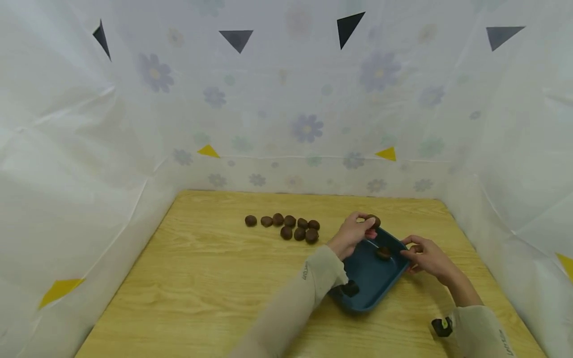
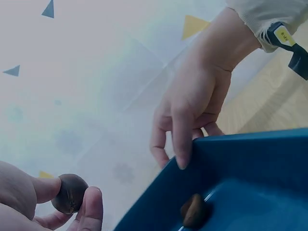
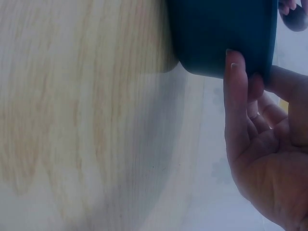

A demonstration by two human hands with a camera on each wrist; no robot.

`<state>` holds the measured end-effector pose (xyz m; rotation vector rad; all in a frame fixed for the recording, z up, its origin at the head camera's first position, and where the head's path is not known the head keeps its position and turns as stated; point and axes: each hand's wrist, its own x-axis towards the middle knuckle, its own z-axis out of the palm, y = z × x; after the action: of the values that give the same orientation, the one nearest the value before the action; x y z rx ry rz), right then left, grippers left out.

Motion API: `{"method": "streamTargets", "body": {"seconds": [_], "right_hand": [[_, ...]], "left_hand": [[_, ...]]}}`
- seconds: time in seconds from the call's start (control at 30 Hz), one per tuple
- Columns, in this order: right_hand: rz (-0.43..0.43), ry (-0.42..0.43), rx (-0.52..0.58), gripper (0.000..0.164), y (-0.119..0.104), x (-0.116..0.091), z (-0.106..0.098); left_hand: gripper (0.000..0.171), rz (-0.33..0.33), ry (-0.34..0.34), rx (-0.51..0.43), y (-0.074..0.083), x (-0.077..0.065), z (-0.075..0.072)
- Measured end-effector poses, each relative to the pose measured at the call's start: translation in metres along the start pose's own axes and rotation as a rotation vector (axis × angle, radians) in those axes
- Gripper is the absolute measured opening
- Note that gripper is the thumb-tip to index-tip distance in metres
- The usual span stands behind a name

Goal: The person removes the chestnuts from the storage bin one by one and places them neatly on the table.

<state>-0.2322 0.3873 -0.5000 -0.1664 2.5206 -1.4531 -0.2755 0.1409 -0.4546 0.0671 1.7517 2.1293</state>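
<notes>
Fingers of my left hand [image 1: 350,234] pinch a brown chestnut [image 1: 373,221] by the far rim of a blue tray [image 1: 369,281]. That held chestnut [image 2: 70,194] shows its rounded dark shell in the left wrist view, just outside the tray wall. My right hand [image 1: 427,257] grips the tray's right corner, thumb over the rim and fingers beneath, as the right wrist view shows. One chestnut [image 1: 383,253] lies inside the tray near that corner. The left sleeve hides part of the tray's left side.
Several chestnuts [image 1: 289,222] lie loosely grouped on the wooden table [image 1: 201,278], left of the tray. A white flowered sheet [image 1: 277,99] walls the table's back and sides. Dark wrist devices sit at both sleeves, one near the right cuff [image 1: 442,327].
</notes>
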Motion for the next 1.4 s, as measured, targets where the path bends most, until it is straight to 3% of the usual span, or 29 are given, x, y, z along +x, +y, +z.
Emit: {"method": "streamTargets", "body": {"seconds": [0.27, 0.67, 0.83, 1.17, 1.4], "right_hand": [[-0.007, 0.005, -0.020, 0.044, -0.001, -0.004, 0.003], [0.001, 0.010, -0.019, 0.043, 0.002, -0.004, 0.005], [-0.002, 0.006, -0.013, 0.044, 0.005, -0.003, 0.007], [-0.013, 0.004, -0.022, 0.043, 0.005, -0.003, 0.009], [0.005, 0.019, -0.018, 0.042, 0.004, -0.002, 0.008]], "left_hand": [[0.026, 0.041, -0.017, 0.039, 0.010, -0.010, -0.029], [0.034, 0.074, -0.032, 0.037, 0.006, -0.014, -0.098], [0.038, 0.055, -0.005, 0.049, 0.004, -0.023, -0.130], [0.040, 0.090, 0.065, 0.091, 0.004, -0.039, -0.194], [0.042, 0.112, 0.119, 0.093, 0.003, -0.048, -0.224]]}}
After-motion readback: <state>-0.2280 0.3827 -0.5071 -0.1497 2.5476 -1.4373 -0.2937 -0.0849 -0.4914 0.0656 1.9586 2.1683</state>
